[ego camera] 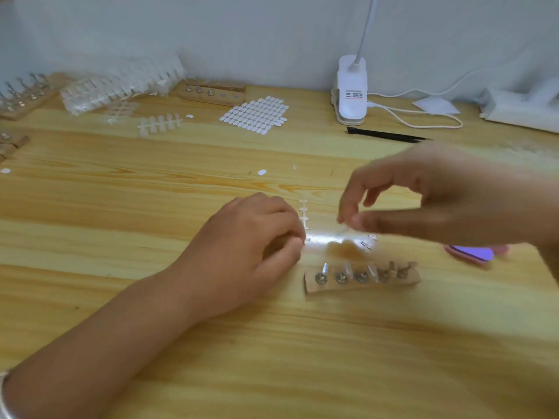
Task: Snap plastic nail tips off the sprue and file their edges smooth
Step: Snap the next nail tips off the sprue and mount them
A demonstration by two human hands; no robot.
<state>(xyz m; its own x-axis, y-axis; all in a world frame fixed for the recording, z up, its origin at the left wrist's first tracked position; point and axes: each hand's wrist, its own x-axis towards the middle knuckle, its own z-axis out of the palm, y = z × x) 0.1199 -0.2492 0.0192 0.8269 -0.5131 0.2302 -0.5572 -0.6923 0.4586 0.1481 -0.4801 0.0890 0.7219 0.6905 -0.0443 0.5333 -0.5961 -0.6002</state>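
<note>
Surface, lower centre-right: wooden block of pins. Several pins carry clear tips; the count is lost to blur. Judged: this batch is well under way.

Just above the block: clear sprue. Its visible run shows bare stubs only, so I judge it mostly stripped.

Left hand, centre frame: fingers curled, fingertips pinching the sprue's near end down at the surface.

Right hand, right of centre, raised and motion-blurred: thumb and forefinger closed on a small clear piece, apparently a tip, held apart from the sprue. Other fingers loosely bent.

File, right side: flat on the surface, neither hand on it, partly hidden under the right wrist. Judged: filing of this tip not yet begun.

Upper left: full sprues near a pack of more. Judged: much snapping and filing left.
</note>
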